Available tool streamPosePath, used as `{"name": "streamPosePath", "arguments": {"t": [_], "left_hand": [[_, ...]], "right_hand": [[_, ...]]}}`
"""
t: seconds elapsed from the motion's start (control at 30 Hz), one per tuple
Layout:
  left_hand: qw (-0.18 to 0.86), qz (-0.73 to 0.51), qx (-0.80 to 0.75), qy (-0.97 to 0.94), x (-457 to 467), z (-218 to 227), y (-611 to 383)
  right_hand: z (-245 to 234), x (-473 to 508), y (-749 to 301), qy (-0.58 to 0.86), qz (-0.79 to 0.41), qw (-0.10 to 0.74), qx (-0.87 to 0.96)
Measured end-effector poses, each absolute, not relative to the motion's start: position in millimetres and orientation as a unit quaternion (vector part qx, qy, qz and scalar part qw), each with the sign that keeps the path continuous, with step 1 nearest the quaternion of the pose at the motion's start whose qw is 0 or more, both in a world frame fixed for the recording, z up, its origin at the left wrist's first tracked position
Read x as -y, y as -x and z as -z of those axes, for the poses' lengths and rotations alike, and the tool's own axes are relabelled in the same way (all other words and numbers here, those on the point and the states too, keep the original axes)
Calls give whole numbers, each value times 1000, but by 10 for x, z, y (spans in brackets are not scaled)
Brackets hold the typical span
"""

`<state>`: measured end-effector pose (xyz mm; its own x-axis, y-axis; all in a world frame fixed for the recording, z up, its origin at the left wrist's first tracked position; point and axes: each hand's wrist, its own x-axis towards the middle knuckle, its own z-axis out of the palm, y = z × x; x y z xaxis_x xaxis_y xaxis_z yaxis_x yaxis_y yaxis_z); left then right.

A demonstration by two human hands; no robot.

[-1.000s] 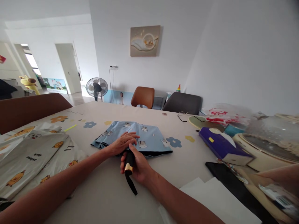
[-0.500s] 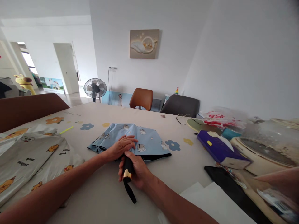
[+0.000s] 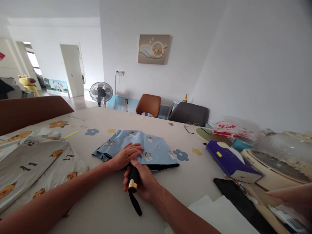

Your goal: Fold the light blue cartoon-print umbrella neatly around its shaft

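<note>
A light-blue folding umbrella [image 3: 156, 143] with white animal drawings lies on the table, its canopy collapsed but loosely spread, black lining showing at the lower edge. My right hand [image 3: 143, 180] is wrapped round its black handle, which points toward me and ends in a gold band and a black wrist strap [image 3: 135, 203]. Flat on the canopy's near part, just above the handle, rests my left hand [image 3: 128, 154] with its fingers stretched out. The fingertips of my right hand are partly hidden behind the handle.
Left of the umbrella lies a pale, duck-printed plastic sheet or bag [image 3: 46, 162]. On the right are a purple tissue pack [image 3: 225, 162], white paper [image 3: 216, 214], a black flat object [image 3: 243, 204], glasses [image 3: 190, 126] and a clear-domed appliance [image 3: 275, 159]. Part of another person's skin [image 3: 294, 198] shows at the right edge.
The view has shifted slightly, so the background sits a little farther right and the near right objects lower. Both hands and the umbrella keep nearly the same position.
</note>
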<state>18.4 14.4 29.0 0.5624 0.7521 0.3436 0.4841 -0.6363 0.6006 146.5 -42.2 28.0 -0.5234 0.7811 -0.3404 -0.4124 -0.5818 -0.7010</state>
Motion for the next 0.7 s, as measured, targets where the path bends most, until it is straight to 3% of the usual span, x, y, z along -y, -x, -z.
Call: {"name": "streamPosePath", "arguments": {"t": [0.7], "left_hand": [[176,-304,-394,-849,-157,-248,-169]], "right_hand": [[-265,386,-1501,362,-803,359,308]]}}
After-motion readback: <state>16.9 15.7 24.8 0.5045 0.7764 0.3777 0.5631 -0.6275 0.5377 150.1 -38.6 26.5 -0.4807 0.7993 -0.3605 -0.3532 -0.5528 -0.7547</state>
